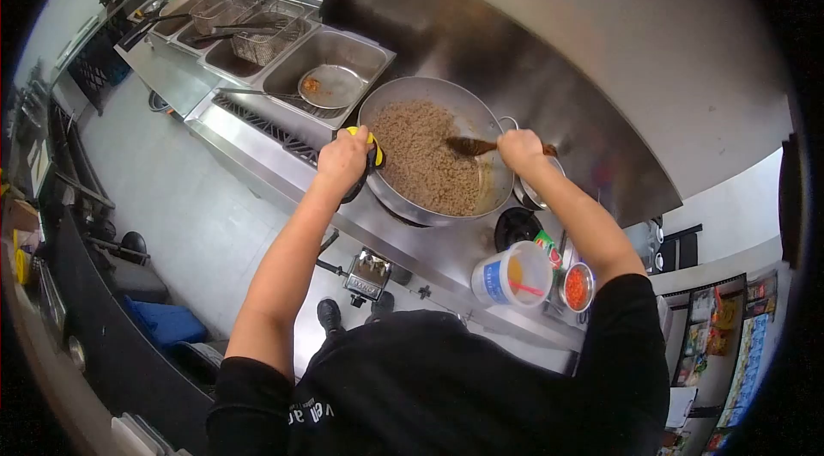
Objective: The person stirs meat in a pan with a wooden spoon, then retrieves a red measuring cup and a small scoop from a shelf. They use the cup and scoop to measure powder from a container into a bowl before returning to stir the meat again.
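A wide metal pan [491, 117] stands on the steel counter, full of crumbly brown ground meat [421, 155]. At the pan's left rim, my left hand [343, 159] is closed around a black and yellow pot holder [376, 154]; the pan handle under it is hidden. My right hand [520, 151] grips a dark wooden spoon [470, 146] over the right side of the pan. The spoon's head rests in the meat, and its handle end shows past my fist. A bare patch of pan bottom shows near the spoon.
Left of the pan are fryer wells [378, 52] with wire baskets [262, 39] and a round strainer [333, 87]. To the right stand a clear plastic tub [491, 281] with a pink-handled utensil and a bowl of chopped red pieces [577, 288]. A steel backsplash [481, 52] rises behind.
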Demonstrator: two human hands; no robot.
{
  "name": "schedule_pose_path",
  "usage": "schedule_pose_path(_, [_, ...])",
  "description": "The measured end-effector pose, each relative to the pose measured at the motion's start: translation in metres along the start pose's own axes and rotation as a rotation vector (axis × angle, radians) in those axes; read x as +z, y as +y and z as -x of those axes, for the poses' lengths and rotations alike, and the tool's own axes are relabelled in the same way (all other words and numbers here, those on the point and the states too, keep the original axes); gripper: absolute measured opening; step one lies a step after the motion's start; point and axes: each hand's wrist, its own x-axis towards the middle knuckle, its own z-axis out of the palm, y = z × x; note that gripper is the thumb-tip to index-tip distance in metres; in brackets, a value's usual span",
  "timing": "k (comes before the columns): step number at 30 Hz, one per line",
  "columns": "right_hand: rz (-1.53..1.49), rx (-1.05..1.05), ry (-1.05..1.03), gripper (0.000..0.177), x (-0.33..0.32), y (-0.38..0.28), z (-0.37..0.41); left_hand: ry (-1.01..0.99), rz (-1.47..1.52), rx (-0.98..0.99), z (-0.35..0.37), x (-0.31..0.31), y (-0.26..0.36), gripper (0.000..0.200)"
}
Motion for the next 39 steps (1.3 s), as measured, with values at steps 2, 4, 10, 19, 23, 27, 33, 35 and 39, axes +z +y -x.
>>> schedule_pose_path(2, [-0.007,0.088,0.018,0.022,0.03,0.016,-0.031,0.017,-0.001,0.005,0.001,0.002,0.001,0.029])
schedule_pose_path(4, [-0.102,0.122,-0.025,0.023,0.076,0.011,-0.044,0.03,-0.007,-0.004,0.0,0.004,-0.002,0.029])
schedule_pose_path(10, [-0.312,0.121,-0.179,0.027,0.021,-0.041,0.035,0.028,0.023,-0.039,0.002,0.003,0.001,0.029])
schedule_pose_path(19, [0.023,-0.19,-0.221,0.017,-0.016,-0.045,0.093,0.098,0.0,0.017,-0.001,0.012,-0.002,0.025])
schedule_pose_path(23, [0.071,-0.155,-0.064,0.014,0.08,-0.057,0.034,0.092,0.009,0.005,0.001,0.016,-0.004,0.026])
schedule_pose_path(27, [0.001,-0.018,0.081,0.014,0.099,-0.034,-0.062,0.082,0.0,0.006,0.0,0.013,-0.003,0.029])
schedule_pose_path(33, [-0.099,-0.113,-0.013,0.015,0.092,-0.046,-0.036,0.107,-0.037,-0.007,0.002,0.014,-0.001,0.023])
schedule_pose_path(35, [-0.103,-0.12,-0.07,0.015,0.067,-0.055,0.007,0.035,-0.045,-0.048,0.0,0.01,0.001,0.025])
schedule_pose_path(39, [-0.063,-0.099,-0.237,0.015,0.06,-0.067,0.016,0.059,-0.003,-0.05,0.001,0.013,-0.002,0.027])
